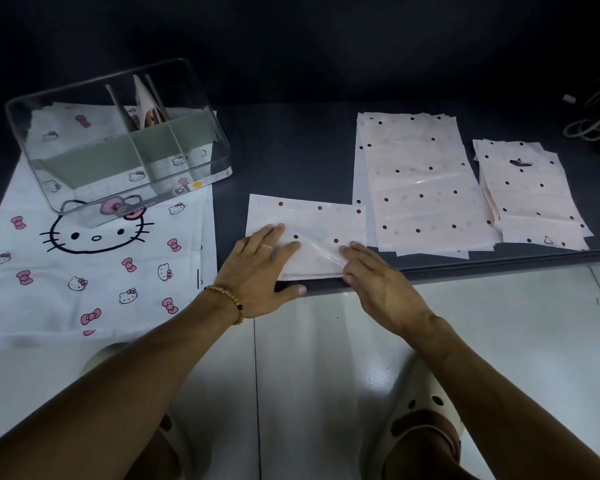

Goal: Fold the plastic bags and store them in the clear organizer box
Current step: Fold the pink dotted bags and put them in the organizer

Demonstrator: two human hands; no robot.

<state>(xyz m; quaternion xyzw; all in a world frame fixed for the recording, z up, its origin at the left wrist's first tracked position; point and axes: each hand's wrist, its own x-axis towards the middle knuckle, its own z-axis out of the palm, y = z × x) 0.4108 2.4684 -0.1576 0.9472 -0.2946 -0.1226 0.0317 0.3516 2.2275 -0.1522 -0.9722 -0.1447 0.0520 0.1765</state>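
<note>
Folded bag (312,233): thin pink plastic, glossy, catching glare. Bag stacks (426,188): same shiny film. Organizer box (118,140): clear hard plastic, smooth. Cloth (94,268): matt white printed fabric. Desk (284,147): dark, matt. Floor (499,341): glossy pale tile. Bracelet (227,299): wooden beads.

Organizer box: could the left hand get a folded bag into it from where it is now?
Probably yes. The clear organizer box sits up and to the left of the left hand, its top open, with only flat printed cloth between them. That hand now presses flat on the polka-dot bag.
</note>
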